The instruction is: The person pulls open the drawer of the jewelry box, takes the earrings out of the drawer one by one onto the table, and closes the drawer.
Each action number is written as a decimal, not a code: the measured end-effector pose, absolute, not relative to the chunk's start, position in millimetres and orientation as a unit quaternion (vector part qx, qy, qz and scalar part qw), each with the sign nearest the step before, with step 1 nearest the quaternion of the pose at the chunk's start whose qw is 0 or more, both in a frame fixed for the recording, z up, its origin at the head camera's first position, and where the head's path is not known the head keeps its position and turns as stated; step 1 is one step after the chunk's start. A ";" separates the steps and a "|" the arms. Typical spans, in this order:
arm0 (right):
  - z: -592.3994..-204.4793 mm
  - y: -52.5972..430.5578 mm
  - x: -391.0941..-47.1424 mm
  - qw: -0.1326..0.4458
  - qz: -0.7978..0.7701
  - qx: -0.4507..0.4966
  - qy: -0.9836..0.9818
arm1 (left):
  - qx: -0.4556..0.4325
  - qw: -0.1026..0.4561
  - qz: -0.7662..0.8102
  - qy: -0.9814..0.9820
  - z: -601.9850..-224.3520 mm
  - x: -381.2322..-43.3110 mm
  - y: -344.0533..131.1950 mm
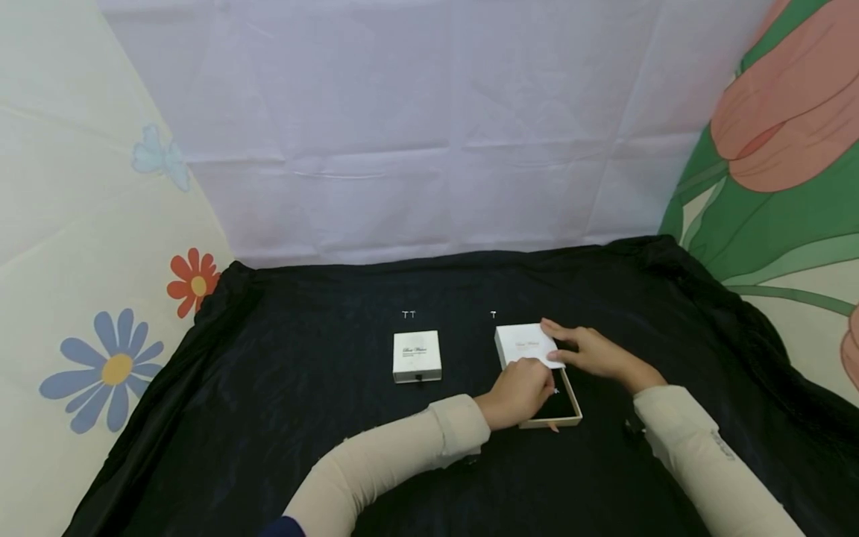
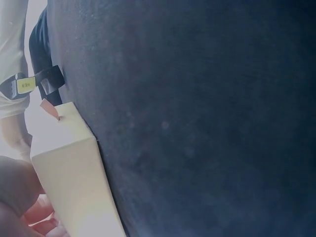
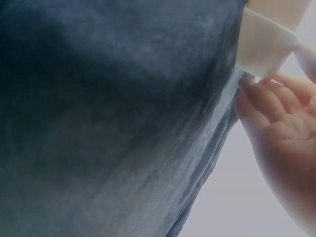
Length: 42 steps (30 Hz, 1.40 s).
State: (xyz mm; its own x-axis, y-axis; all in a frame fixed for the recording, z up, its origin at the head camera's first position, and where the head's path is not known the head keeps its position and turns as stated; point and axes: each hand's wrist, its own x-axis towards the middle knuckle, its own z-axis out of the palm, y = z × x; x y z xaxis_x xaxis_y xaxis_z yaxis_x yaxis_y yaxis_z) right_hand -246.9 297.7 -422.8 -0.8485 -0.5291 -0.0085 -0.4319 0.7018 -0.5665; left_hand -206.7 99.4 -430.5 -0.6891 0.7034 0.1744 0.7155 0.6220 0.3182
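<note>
My left hand [image 1: 520, 388] is over the pulled-out drawer [image 1: 570, 399] of a white jewelry box, its fingers curled downward at the dark lining. A tiny bright ornament [image 1: 555, 391] shows right at those fingertips; I cannot tell whether they pinch it. With my right hand [image 1: 590, 350] I hold the box's white sleeve [image 1: 523, 339] by its right side, thumb toward the near edge and fingers at the far corner. In the left wrist view the drawer's pale side [image 2: 74, 182] and pink ribbon tab [image 2: 49, 108] appear. The right wrist view shows the sleeve's corner [image 3: 264, 44] against the fingers.
A second white box [image 1: 417, 354], closed, with a dark tab at its front, stands to the left. Behind the boxes lie two small T-shaped silvery pieces [image 1: 408, 314] and a single one [image 1: 493, 314]. Black cloth [image 1: 302, 373] covers the table, with a white backdrop [image 1: 416, 149] behind.
</note>
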 end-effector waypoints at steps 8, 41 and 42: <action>-422.0 298.2 -246.9 0.085 -0.285 -0.264 0.917 | -0.403 0.018 -0.163 -0.901 -430.7 -205.8 100.7; -422.5 296.0 -245.7 0.086 -0.287 -0.266 0.916 | -0.434 0.042 -0.171 -0.883 -423.9 -211.1 88.4; -422.5 296.3 -245.9 0.087 -0.286 -0.265 0.917 | -0.437 0.043 -0.172 -0.882 -422.0 -211.7 87.0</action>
State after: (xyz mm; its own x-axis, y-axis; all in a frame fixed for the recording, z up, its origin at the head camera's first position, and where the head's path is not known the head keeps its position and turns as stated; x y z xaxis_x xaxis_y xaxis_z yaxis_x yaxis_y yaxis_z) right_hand -245.9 296.3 -422.5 -0.8443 -0.5359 -0.0077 -0.4364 0.6958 -0.5704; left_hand -211.7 87.0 -422.0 -0.6141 0.7558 0.2271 0.7857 0.5587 0.2654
